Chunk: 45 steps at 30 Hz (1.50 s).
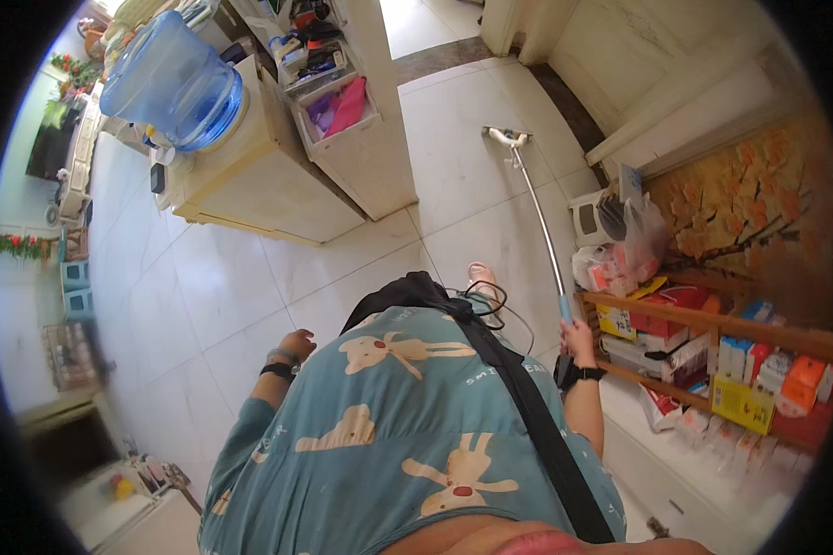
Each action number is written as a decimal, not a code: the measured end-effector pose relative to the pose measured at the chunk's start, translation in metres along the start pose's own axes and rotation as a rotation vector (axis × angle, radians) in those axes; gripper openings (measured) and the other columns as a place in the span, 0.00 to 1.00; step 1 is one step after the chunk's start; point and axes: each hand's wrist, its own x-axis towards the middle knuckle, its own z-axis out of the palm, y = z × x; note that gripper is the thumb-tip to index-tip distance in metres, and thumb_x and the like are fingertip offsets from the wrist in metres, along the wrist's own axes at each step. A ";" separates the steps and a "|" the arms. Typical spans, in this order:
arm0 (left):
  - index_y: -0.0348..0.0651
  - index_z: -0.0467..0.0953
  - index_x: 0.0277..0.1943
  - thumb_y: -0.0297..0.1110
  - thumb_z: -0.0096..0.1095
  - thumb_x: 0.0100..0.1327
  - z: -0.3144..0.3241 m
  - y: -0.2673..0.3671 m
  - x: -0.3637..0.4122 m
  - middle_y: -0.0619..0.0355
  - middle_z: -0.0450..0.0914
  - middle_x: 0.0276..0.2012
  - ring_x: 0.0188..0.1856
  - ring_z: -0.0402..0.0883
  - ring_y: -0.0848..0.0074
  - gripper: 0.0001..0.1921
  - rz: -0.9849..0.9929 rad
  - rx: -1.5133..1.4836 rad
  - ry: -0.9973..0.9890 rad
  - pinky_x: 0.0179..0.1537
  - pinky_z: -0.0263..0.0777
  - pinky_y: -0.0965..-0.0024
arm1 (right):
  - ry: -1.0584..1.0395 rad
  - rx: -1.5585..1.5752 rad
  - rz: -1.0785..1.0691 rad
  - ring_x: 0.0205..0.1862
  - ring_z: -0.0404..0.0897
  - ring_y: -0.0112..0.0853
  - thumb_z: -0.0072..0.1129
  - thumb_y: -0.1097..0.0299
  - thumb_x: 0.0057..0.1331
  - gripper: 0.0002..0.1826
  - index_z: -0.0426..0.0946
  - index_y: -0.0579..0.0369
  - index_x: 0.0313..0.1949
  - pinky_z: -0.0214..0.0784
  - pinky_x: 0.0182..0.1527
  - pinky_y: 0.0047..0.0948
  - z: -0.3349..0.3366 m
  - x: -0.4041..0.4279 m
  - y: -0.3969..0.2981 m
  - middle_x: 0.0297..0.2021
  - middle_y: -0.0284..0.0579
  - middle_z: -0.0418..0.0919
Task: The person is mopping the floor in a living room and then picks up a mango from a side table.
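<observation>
My right hand [578, 337] is wrapped around the blue grip [564, 307] of a flat mop. The mop's metal pole [540, 211] runs away from me to a narrow head [507, 132] on the tiled floor, short of the doorway. At my left side hangs my left hand [298, 343], with a bracelet and a black band on the wrist. Its fingers are partly curled and no object shows in it; my clothed body is close beside it. One foot in a pink slipper [482, 273] shows ahead, near some dark cable loops [493, 305].
A pale cabinet [271, 187] stands ahead left, bearing a blue water bottle [173, 83]. Beside it, open shelves [337, 104] hold small items. On the right, a wooden rack [656, 312] holds boxes and bags. A door [632, 62] stands far right; glossy tiles [229, 277] spread leftward.
</observation>
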 end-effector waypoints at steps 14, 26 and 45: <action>0.39 0.70 0.42 0.31 0.56 0.47 0.056 0.168 -0.071 0.50 0.75 0.36 0.36 0.75 0.64 0.17 -0.041 -0.158 0.080 0.39 0.69 0.69 | -0.168 -0.549 -0.272 0.13 0.65 0.27 0.47 0.60 0.57 0.14 0.66 0.59 0.23 0.56 0.17 0.26 0.008 0.263 -0.251 0.15 0.39 0.67; 0.38 0.71 0.40 0.30 0.55 0.47 0.074 0.217 -0.122 0.49 0.74 0.36 0.35 0.74 0.63 0.15 -0.143 -0.251 0.122 0.39 0.68 0.67 | -0.271 -0.672 -0.353 0.17 0.69 0.29 0.52 0.66 0.47 0.11 0.66 0.60 0.25 0.61 0.20 0.29 -0.002 0.373 -0.236 0.16 0.41 0.69; 0.42 0.70 0.42 0.35 0.53 0.48 0.058 0.203 -0.003 0.53 0.74 0.36 0.41 0.72 0.64 0.16 0.036 -0.145 0.088 0.44 0.65 0.67 | -0.238 -0.980 -0.088 0.35 0.72 0.42 0.48 0.72 0.46 0.22 0.63 0.57 0.44 0.63 0.37 0.33 -0.197 0.037 -0.053 0.32 0.54 0.72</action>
